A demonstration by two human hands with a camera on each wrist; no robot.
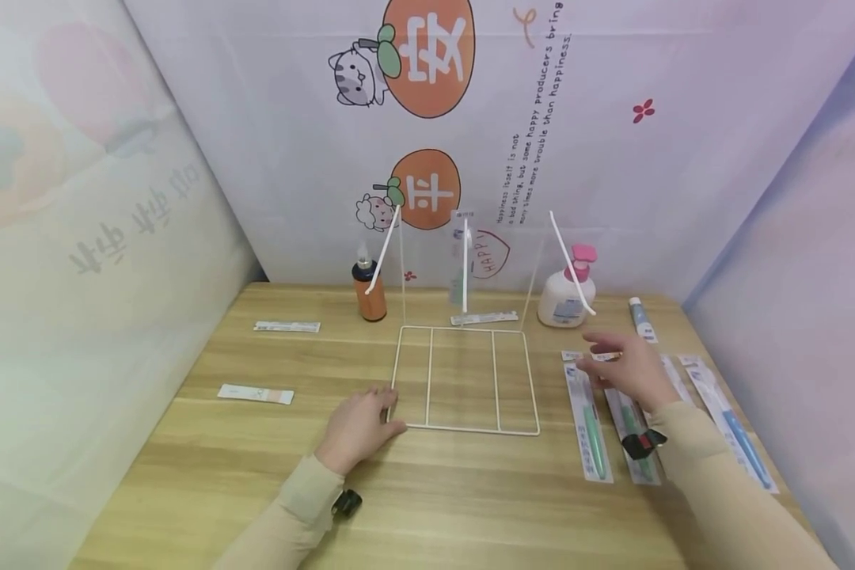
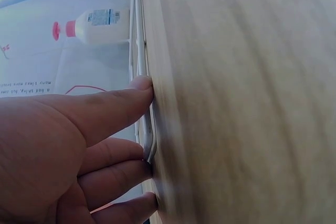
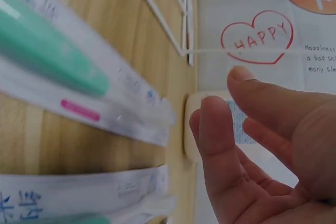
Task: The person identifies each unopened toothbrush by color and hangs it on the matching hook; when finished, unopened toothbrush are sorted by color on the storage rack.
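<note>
Your left-hand fingers [image 2: 134, 90] lie straight and flat, their tips touching the near-left corner of the white wire rack [image 1: 463, 380] and pinning it to the surface [image 1: 256, 467]; nothing is gripped. The left hand [image 1: 359, 427] judged as the steadying hand, keep its pressure downward on the wire and not sideways, so the light frame does not slide. The fingers [image 3: 220, 145] of your right hand [image 1: 630, 372] are spread and relaxed, holding nothing, and hover just above the upper ends of the packaged toothbrushes [image 1: 590, 423] that lie in a row right of the rack. To take one well, lower onto a single wrapper and pinch it at its edge, since the neighbouring packs lie close beside it and their film is likely to be slippery. Behind the rack, a clear upright panel carries three slanting white rods; one packaged toothbrush [image 1: 463, 269] stands there. The pump bottle [image 1: 566, 297] and the small tube [image 1: 641, 321] stand near the right hand's far side, so travel leftward over the rack's flat grid, where room is open. The orange bottle [image 1: 369, 293] and two flat packets [image 1: 256, 393] lie well apart on the left. The right edge of the surface runs near the outermost pack.
</note>
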